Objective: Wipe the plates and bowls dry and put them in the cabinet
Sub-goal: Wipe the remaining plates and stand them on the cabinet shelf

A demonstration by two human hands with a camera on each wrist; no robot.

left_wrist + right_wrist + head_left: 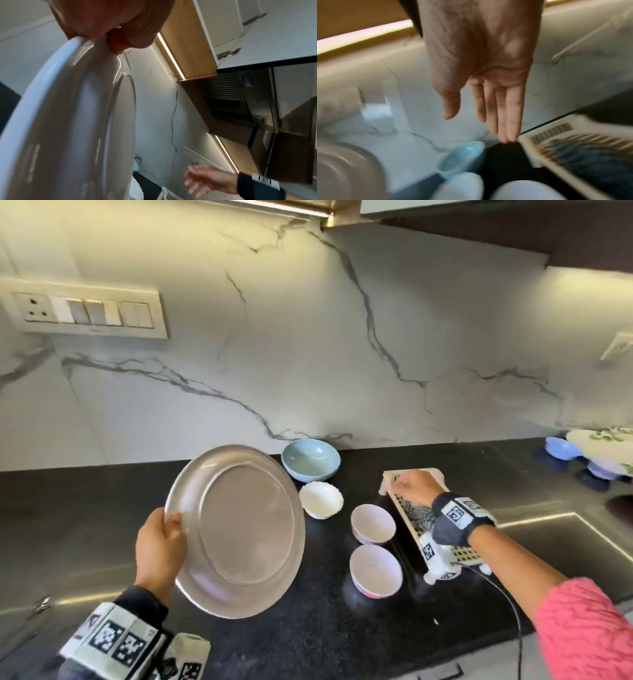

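Observation:
My left hand point(161, 546) grips the left rim of a large white plate point(239, 529), held tilted above the black counter; the plate point(68, 121) fills the left wrist view under my thumb. My right hand point(411, 486) reaches over a cream slotted tray point(442, 546) with a dark checked cloth point(416, 513) in it. Its fingers point(505, 115) are straight and hold nothing. On the counter sit a light blue bowl point(311, 459), a small scalloped white bowl point(321, 499) and two white bowls point(373, 523) point(375, 570).
The black counter point(308, 638) runs along a marble wall with a switch panel point(85, 311) at left. A steel sink edge point(565, 529) lies at right. Blue bowls and a patterned plate point(603, 446) stand at far right. Upper cabinets point(187, 40) hang overhead.

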